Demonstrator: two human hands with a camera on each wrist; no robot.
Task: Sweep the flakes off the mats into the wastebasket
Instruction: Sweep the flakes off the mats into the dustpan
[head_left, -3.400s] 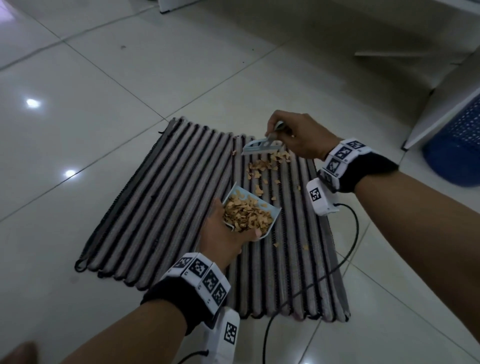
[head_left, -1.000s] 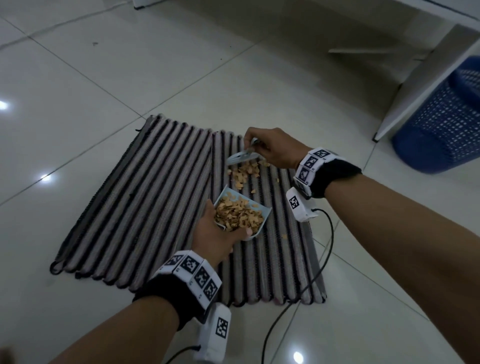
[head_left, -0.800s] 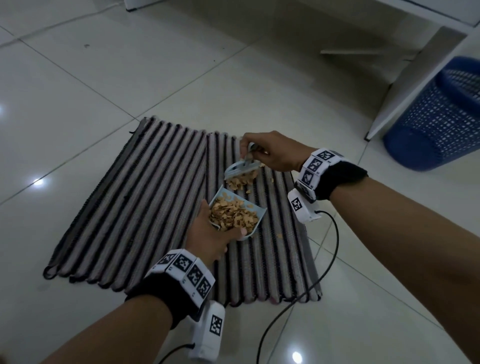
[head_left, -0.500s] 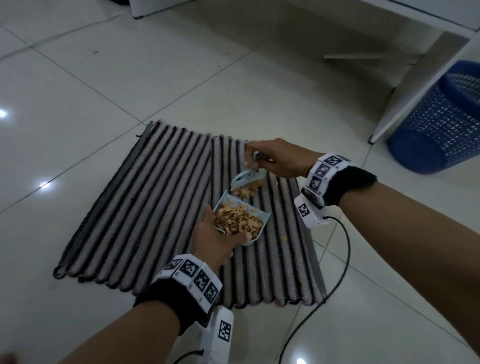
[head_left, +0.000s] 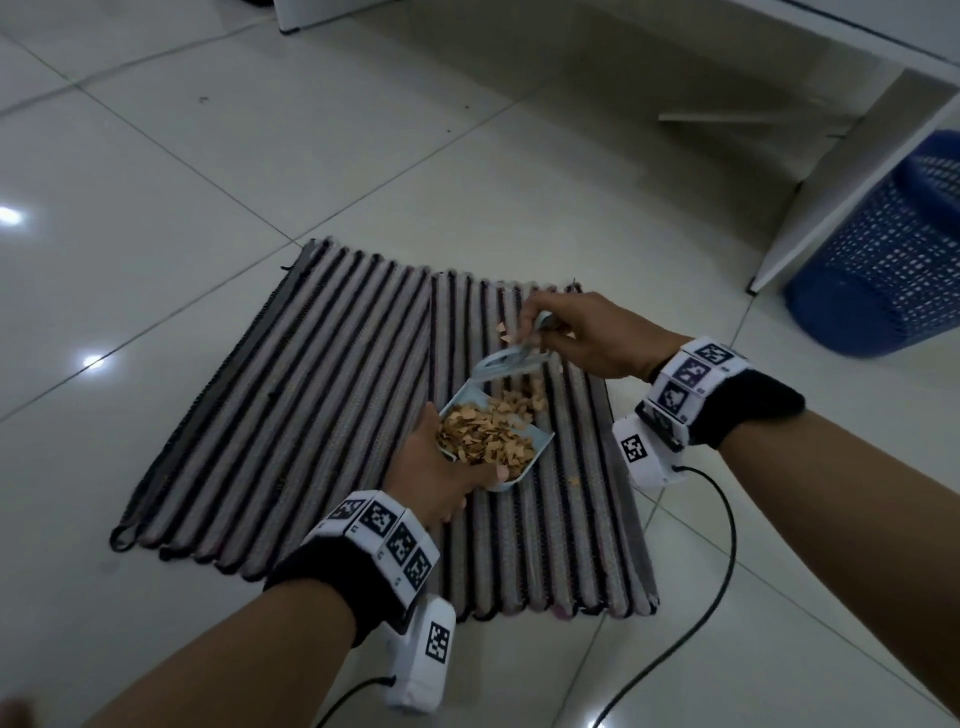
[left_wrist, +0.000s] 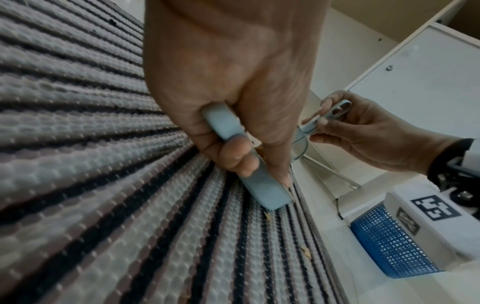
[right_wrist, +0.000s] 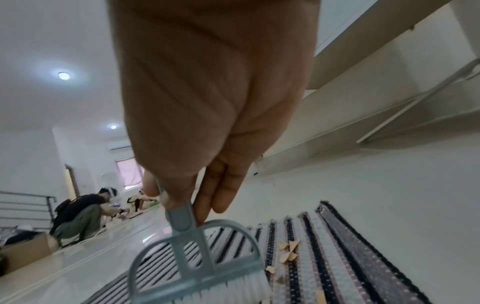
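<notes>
Two striped mats (head_left: 322, 395) lie side by side on the tiled floor. My left hand (head_left: 434, 467) grips the handle (left_wrist: 249, 166) of a light blue dustpan (head_left: 537, 447) heaped with tan flakes (head_left: 488, 434), resting on the right mat. My right hand (head_left: 576, 332) pinches the handle of a small blue brush (head_left: 506, 364) (right_wrist: 200, 259), whose white bristles sit at the pan's far lip. A few flakes (right_wrist: 288, 251) lie loose on the mat beyond the brush, and one (head_left: 574, 482) sits right of the pan. The blue mesh wastebasket (head_left: 883, 260) lies tipped at the far right.
A white furniture panel (head_left: 852, 171) stands just left of the wastebasket. Black cables (head_left: 717, 587) trail from the wrist cameras over the floor right of the mats. In the right wrist view, people (right_wrist: 78, 218) crouch on the floor far off.
The brush has swept toward me, from the mat's far part to the pan's lip, pushing the loose pile of flakes into the pan. The left hand has kept the pan in place.
</notes>
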